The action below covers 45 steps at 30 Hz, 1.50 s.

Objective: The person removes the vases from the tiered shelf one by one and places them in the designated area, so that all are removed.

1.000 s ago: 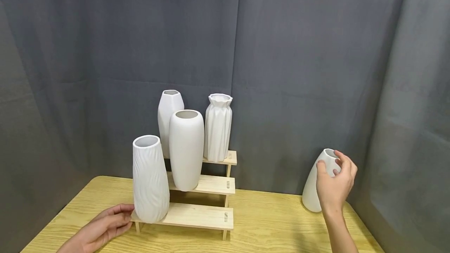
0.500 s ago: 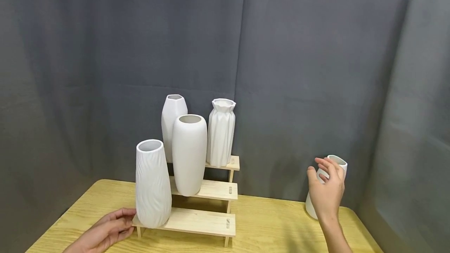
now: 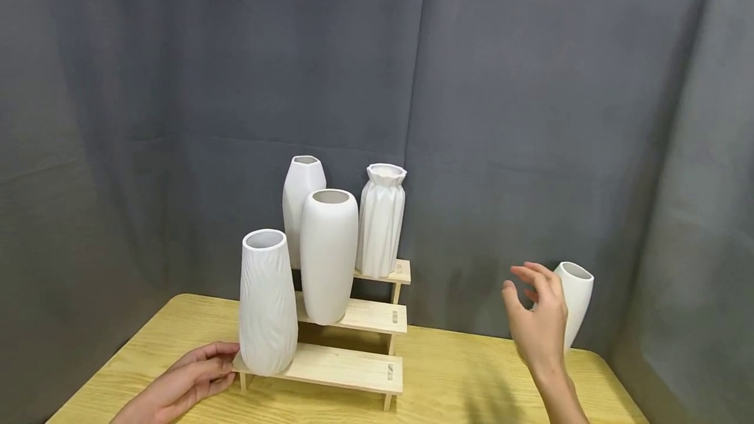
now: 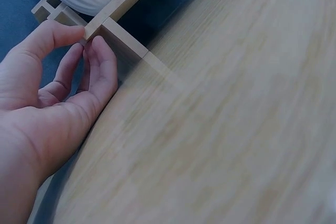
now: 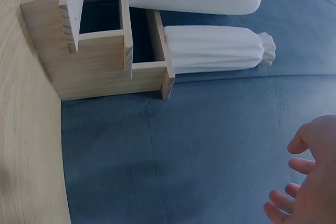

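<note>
In the head view my left hand (image 3: 184, 378) is at the left end of the lowest step of a pale wooden three-step stand (image 3: 341, 366). Seen from the left wrist, its thumb and fingers pinch the corner of that step. A white vase with wavy grooves (image 3: 268, 306) stands on this step, right beside the fingers. My right hand (image 3: 540, 326) hangs in the air with its fingers spread and relaxed, holding nothing. Behind it, at the table's right end, a smooth white vase (image 3: 577, 300) stands partly hidden by the hand.
A smooth white vase (image 3: 330, 257) stands on the middle step. The top step bears a faceted vase (image 3: 302, 205) and a pleated vase (image 3: 381, 224) with a flared rim. A grey curtain (image 3: 501, 116) hangs behind the wooden table (image 3: 453, 371).
The right hand has moved left, away from the smooth vase at the right, uncovering more of it. My left hand stays on the stand. The head view has shifted slightly.
</note>
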{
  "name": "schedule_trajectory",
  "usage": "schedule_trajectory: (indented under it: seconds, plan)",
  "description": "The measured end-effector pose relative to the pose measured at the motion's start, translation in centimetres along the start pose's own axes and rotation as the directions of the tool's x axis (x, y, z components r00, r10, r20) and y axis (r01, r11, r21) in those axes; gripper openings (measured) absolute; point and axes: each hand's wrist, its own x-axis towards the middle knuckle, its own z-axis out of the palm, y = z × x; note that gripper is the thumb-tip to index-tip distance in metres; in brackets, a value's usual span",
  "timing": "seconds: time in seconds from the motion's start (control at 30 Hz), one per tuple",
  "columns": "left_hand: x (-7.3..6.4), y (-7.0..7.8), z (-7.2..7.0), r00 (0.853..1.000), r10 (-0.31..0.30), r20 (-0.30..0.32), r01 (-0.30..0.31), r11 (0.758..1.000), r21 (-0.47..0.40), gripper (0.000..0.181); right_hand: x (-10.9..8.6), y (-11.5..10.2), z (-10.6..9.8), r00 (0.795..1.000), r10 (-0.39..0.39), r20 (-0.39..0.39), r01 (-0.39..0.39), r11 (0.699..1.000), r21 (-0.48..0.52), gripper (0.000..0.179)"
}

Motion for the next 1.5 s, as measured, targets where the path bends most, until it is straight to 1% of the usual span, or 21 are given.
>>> schedule_trajectory:
  seconds: [0.1, 0.23, 0.33, 0.5, 0.63, 0.8, 1.0, 1.07, 1.13, 1.2, 1.3, 1.4, 1.5]
  plan:
    - [0.2, -0.1, -0.1, 0.999, -0.003, 0.038, 0.004, 1.0, -0.02, 0.036, -0.4, -0.1, 0.1, 0.999, -0.034, 0.02, 0.035, 0.999, -0.02, 0.021]
    - [0.3, -0.5, -0.5, 0.994, -0.016, 0.11, 0.026, 0.996, -0.088, 0.041, -0.6, -0.3, 0.4, 0.997, -0.064, 0.051, 0.066, 0.998, -0.025, 0.021]
    - [0.3, -0.5, -0.7, 0.99, -0.019, 0.138, 0.034, 0.993, -0.113, 0.043, -0.5, -0.5, 0.8, 0.994, -0.076, 0.084, 0.078, 0.997, -0.019, 0.021]
    - [0.4, 0.1, -0.8, 0.99, -0.018, 0.138, 0.032, 0.994, -0.104, 0.044, -0.6, -0.8, 1.4, 0.988, -0.092, 0.123, 0.095, 0.995, -0.02, 0.021]
    - [0.3, -0.1, -0.8, 0.991, -0.02, 0.13, 0.034, 0.994, -0.104, 0.044, -0.8, -0.9, 1.7, 0.984, -0.106, 0.145, 0.11, 0.994, -0.021, 0.022]
    - [-0.2, 0.3, -0.9, 0.991, -0.019, 0.131, 0.03, 0.996, -0.084, 0.043, -0.9, -1.3, 2.1, 0.981, -0.11, 0.157, 0.115, 0.993, -0.019, 0.02]
    - [0.4, 0.1, -0.8, 0.989, -0.01, 0.148, 0.025, 0.995, -0.1, 0.044, -0.8, -1.3, 1.9, 0.982, -0.118, 0.145, 0.122, 0.992, -0.023, 0.021]
    - [0.3, 0.0, -0.8, 0.99, -0.012, 0.143, 0.027, 0.994, -0.106, 0.044, -1.1, -1.5, 2.0, 0.979, -0.128, 0.157, 0.131, 0.991, -0.012, 0.021]
    - [0.2, 0.0, -0.8, 0.992, -0.009, 0.129, 0.022, 0.995, -0.099, 0.042, -1.3, -1.8, 2.2, 0.974, -0.147, 0.174, 0.148, 0.989, 0.01, 0.021]
    - [0.2, 0.0, -0.8, 0.994, -0.004, 0.113, 0.013, 0.996, -0.086, 0.041, -1.5, -2.1, 2.5, 0.963, -0.184, 0.196, 0.181, 0.983, 0.033, 0.022]
    - [0.2, 0.0, -0.6, 0.997, 0.001, 0.077, 0.004, 0.998, -0.064, 0.041, -1.9, -2.5, 2.9, 0.939, -0.267, 0.218, 0.259, 0.964, 0.065, 0.024]
    - [0.1, -0.1, -0.6, 0.999, -0.002, 0.035, 0.003, 0.999, -0.049, 0.039, -2.4, -2.9, 3.5, 0.909, -0.346, 0.232, 0.33, 0.938, 0.104, 0.027]
    - [0.1, 0.0, -0.5, 1.0, -0.013, 0.004, 0.014, 0.999, -0.031, 0.036, -2.9, -3.5, 4.2, 0.892, -0.378, 0.249, 0.35, 0.924, 0.151, 0.029]
